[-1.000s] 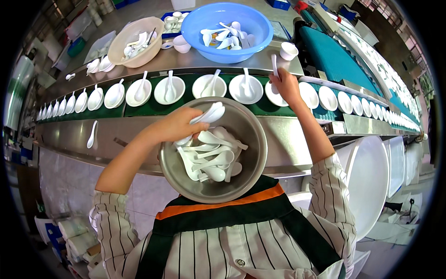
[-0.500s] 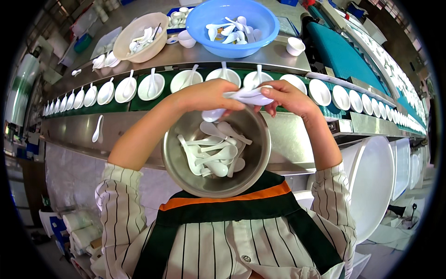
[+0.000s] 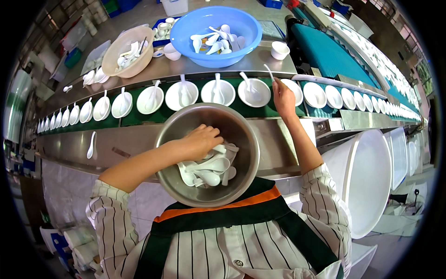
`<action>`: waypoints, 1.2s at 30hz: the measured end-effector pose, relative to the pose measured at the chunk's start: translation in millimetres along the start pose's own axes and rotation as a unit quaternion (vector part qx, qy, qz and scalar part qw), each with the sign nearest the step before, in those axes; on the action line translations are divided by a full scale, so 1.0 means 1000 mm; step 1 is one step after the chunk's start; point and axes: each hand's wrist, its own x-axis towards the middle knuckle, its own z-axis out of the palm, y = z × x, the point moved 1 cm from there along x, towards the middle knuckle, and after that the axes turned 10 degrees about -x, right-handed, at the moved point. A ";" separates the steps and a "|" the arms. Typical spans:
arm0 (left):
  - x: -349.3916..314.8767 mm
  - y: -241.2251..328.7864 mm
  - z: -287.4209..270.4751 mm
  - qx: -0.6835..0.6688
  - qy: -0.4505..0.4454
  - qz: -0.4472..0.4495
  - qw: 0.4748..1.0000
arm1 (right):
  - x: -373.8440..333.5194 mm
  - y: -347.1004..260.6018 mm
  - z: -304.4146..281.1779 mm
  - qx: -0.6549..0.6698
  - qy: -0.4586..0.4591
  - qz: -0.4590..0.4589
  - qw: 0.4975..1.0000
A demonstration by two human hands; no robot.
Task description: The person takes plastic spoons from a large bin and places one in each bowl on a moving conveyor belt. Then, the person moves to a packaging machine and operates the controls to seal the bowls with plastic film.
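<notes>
A round metal bowl (image 3: 162,172) sits against my apron with a pile of white spoons (image 3: 211,169) in it. My left hand (image 3: 202,141) reaches into this bowl, fingers curled down on the pile; whatever they grip is hidden. Over the conveyor, my right hand (image 3: 284,98) pinches one white spoon (image 3: 268,72), its slim end pointing up and left. Just under that hand is a white bowl (image 3: 297,94) on the green belt (image 3: 197,114), partly covered by my fingers. To its left, a white bowl (image 3: 262,96) has a spoon in it, as do those farther left.
Behind the belt stand a blue basin (image 3: 176,39) and a beige basin (image 3: 109,58), both holding spoons, plus a small white cup (image 3: 279,50). A lone spoon (image 3: 91,145) lies on the steel ledge at left. Bowls without spoons (image 3: 315,96) line the belt to the right.
My hands have parted: the left went down into the metal bowl, the right moved out over the belt with a spoon. The belt's bowls shifted left, and one more holds a spoon.
</notes>
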 end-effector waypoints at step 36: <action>0.045 0.002 -0.091 -0.518 0.247 -0.153 0.804 | 0.028 -0.006 -0.021 0.118 -0.103 0.079 0.984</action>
